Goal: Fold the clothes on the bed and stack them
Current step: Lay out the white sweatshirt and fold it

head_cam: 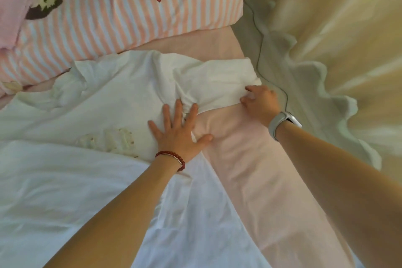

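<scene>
- Two bare hands at work on one garment; findings listed left to right.
- Far left and centre: large white cotton T-shirt (108, 102), crumpled, spread across pale pink bed sheet (250, 169), faint printed motif near its middle. Unfolded as yet; no finished stack in view.
- Upper left: pink-and-white striped quilt with watermelon patch (130, 17), lying behind the shirt, not part of current step.
- Centre: left hand (176, 132), red bead bracelet (171, 159) at wrist, fingers straight and spread, palm pressed flat on shirt body near the sleeve seam, thumb on the sheet. Pinning only, no grasp.
- Right of centre: short white sleeve (224, 80) extending towards bed edge.
- Right: right hand (261, 102), white wristband (280, 124), fingers curled, pinching sleeve hem at its near corner.
- Step judged: first fold, sleeve about to be turned inwards.
- Next move calls for: carrying the pinched hem leftwards over the pinned seam, keeping left palm firm to hold the fold line, then smoothing.
- Far right: cream ruffled curtain (326, 39), thin cable (261, 50) beside bed.
</scene>
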{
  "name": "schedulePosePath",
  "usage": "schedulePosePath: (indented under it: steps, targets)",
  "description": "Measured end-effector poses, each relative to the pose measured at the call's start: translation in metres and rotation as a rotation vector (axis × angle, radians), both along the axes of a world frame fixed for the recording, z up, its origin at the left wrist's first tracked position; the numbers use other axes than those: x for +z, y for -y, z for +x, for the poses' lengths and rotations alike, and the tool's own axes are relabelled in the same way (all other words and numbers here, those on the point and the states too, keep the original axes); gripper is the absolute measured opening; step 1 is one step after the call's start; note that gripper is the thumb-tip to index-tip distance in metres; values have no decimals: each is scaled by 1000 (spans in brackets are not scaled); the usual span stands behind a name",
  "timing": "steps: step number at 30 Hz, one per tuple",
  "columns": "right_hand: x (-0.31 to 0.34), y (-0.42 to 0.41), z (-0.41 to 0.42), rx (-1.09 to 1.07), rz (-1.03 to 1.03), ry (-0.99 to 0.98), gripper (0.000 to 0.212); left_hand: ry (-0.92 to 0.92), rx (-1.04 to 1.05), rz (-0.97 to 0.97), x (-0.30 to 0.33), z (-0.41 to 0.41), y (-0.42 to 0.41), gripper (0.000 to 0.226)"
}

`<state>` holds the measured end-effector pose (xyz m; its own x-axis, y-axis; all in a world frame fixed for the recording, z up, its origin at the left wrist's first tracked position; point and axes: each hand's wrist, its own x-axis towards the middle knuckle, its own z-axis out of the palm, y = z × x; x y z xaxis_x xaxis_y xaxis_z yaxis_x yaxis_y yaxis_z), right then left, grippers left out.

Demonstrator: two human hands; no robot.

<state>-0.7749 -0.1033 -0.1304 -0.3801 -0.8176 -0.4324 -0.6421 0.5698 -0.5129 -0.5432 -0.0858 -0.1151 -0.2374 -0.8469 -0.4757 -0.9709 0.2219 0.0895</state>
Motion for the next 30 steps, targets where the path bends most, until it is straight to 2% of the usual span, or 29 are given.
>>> schedulePosePath:
  steps: [3, 5, 7, 9, 10, 11, 13, 15, 17, 18, 20, 22, 24, 27, 30]
  targets:
    - [11, 8, -1, 15, -129, -124, 21, -49, 25, 79, 6, -1, 6, 80]
    - [32, -4, 8, 10, -378, -161, 18, -179, 151, 139, 17, -1, 16, 61]
    - [65, -32, 26, 180, -649, -49, 19, -480, 437, 148, 33, 4, 30, 42]
    - [88, -68, 43, 538, -717, 85, 24, -863, 754, 94, 52, 11, 35, 28]
    - [94, -81, 47, 651, -718, 94, 24, -964, 805, 70, 60, 13, 35, 21]
    - [96, -85, 46, 671, -748, 68, 23, -989, 770, 65, 66, 13, 33, 16]
    - [96, -72, 35, 470, -802, -20, 22, -975, 674, 127, 70, 5, 28, 9]
    - [91, -48, 24, 297, -673, -106, 36, -894, 613, 137, 69, -3, 23, 11]
    - [74, -35, 17, 473, -324, -118, 65, -807, 578, 85, 66, -7, 19, 20]
    - [65, -35, 18, 596, -141, -113, 72, -782, 584, 63, 64, -7, 16, 19]
    - [50, -42, 24, 741, 66, -174, 64, -761, 605, 45, 63, -2, 14, 10]
    - [48, -50, 32, 709, 18, -296, 40, -774, 624, 69, 64, 5, 13, 7]
    - [60, -56, 38, 621, -88, -329, 25, -821, 666, 88, 71, 13, 9, 15]
    - [97, -73, 52, 459, -200, -201, 21, -926, 835, 163, 88, 33, -1, 19]
    - [151, -88, 81, 313, -250, 98, 22, -1054, 1038, 408, 115, 67, -13, 15]
